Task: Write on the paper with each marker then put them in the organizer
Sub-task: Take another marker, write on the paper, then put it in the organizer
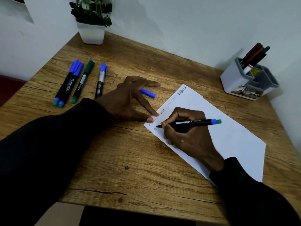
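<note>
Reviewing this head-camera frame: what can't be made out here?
- Blue cap: its near end is hidden under the left hand.
- Marker barrel print: covered by the right hand.
- Organizer: how many markers it holds is unclear; they overlap and blur.
- Paper: its near edge is hidden by the right sleeve.

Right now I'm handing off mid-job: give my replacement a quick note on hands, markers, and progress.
Right hand grips an uncapped blue marker, tip on the paper, starting a second line.
Left hand pins the paper's corner; the blue cap lies beside it.
Done: one line of words written; several markers stand in the organizer.
Left: finish, recap and store this one, then the four capped markers at the table's left.
</note>
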